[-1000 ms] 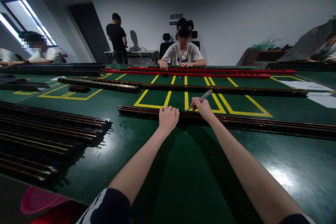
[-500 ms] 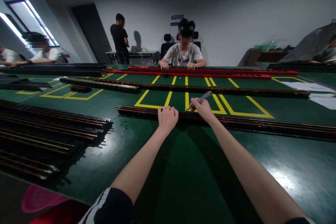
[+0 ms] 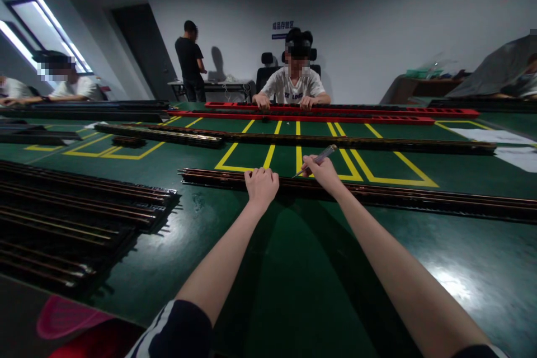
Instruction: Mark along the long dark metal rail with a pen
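A long black strip (image 3: 403, 197) with copper-coloured rods along it lies crosswise on the table in front of me. My left hand (image 3: 262, 185) is closed over the strip, left of the middle, its fingertips hidden behind the far edge. In my right hand (image 3: 321, 170) is a slim screwdriver (image 3: 323, 154) with a clear handle, held like a pen. Its thin shaft slants down to the left, and the tip is at the strip, just right of my left hand. Whether the tip touches the strip I cannot tell.
Several similar strips (image 3: 75, 201) lie at the left of the green table (image 3: 201, 268). Another long strip (image 3: 356, 142) lies beyond mine, with red strips (image 3: 335, 117) farther back. A person (image 3: 293, 86) across the table has both hands on these. Paper sheets (image 3: 518, 158) lie at the right.
My left hand and the black strip have shifted a little to the left. The screwdriver has moved slightly left with my right hand and remains at the strip.
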A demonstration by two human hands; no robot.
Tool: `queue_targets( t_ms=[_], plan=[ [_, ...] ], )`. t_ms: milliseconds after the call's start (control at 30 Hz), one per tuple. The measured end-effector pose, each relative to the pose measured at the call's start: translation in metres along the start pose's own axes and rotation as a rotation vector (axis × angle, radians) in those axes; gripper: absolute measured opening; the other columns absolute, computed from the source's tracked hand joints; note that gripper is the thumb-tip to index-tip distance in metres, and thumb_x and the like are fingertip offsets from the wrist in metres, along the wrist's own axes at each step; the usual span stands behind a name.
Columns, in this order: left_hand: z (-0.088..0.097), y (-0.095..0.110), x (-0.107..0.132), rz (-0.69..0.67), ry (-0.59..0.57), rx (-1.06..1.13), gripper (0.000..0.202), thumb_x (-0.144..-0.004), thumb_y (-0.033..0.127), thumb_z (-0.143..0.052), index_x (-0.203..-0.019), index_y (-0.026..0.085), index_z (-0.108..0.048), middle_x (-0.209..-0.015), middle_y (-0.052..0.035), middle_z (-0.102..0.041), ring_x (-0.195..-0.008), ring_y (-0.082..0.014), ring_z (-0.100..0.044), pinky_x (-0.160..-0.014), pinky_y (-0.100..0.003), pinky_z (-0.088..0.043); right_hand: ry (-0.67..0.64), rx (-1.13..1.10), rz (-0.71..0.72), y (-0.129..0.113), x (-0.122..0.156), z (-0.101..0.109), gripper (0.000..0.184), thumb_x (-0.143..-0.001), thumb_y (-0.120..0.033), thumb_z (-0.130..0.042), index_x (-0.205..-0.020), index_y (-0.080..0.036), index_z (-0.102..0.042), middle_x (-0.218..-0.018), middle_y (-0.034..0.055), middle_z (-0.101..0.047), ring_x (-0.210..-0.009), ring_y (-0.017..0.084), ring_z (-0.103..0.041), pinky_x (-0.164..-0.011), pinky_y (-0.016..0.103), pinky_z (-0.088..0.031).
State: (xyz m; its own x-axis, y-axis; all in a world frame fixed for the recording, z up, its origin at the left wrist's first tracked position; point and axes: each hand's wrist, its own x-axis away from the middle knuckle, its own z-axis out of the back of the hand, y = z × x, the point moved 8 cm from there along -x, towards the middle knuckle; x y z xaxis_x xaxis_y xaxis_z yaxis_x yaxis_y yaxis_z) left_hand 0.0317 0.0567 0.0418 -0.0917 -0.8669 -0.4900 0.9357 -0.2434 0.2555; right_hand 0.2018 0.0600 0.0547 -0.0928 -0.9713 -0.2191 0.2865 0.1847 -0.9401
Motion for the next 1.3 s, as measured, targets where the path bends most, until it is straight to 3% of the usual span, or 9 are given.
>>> queue_targets(
  t_ms=[467,833,1300],
  plan=[
    [0.005,-0.011,-0.002,0.045,-0.016,0.023,0.042,-0.089,0.026,-0.03,-0.074,0.016,-0.067,-0.084,-0.0105,-0.071,-0.079,-0.0214,-0.061,-0.091,-0.045,-0.038,-0.007,-0.057,-0.007,0.005,-0.001,0.001,0.033,-0.084,-0.037,-0.06,-0.06,-0.014,-0.061,-0.054,0.0026,-0.061,-0.051,0.01,-0.059,-0.058,0.023,-0.051],
    [0.006,-0.012,-0.001,0.03,-0.013,-0.02,0.042,-0.089,0.026,-0.029,-0.078,0.015,-0.068,-0.088,-0.0112,-0.071,-0.084,-0.0233,-0.062,-0.09,-0.046,-0.037,0.02,-0.13,-0.043,0.006,0.0,0.008,0.032,-0.088,-0.018,-0.051,-0.058,-0.014,-0.058,-0.052,-0.0001,-0.058,-0.049,0.008,-0.056,-0.056,0.019,-0.049],
    [0.005,-0.012,0.001,0.027,-0.027,0.019,0.042,-0.09,0.027,-0.029,-0.081,0.017,-0.069,-0.092,-0.0108,-0.071,-0.087,-0.0228,-0.062,-0.094,-0.047,-0.036,-0.021,-0.138,-0.046,0.011,-0.002,0.005,0.031,-0.086,-0.032,-0.057,-0.059,-0.015,-0.058,-0.055,0.0004,-0.058,-0.051,0.008,-0.055,-0.057,0.022,-0.05]
  ],
)
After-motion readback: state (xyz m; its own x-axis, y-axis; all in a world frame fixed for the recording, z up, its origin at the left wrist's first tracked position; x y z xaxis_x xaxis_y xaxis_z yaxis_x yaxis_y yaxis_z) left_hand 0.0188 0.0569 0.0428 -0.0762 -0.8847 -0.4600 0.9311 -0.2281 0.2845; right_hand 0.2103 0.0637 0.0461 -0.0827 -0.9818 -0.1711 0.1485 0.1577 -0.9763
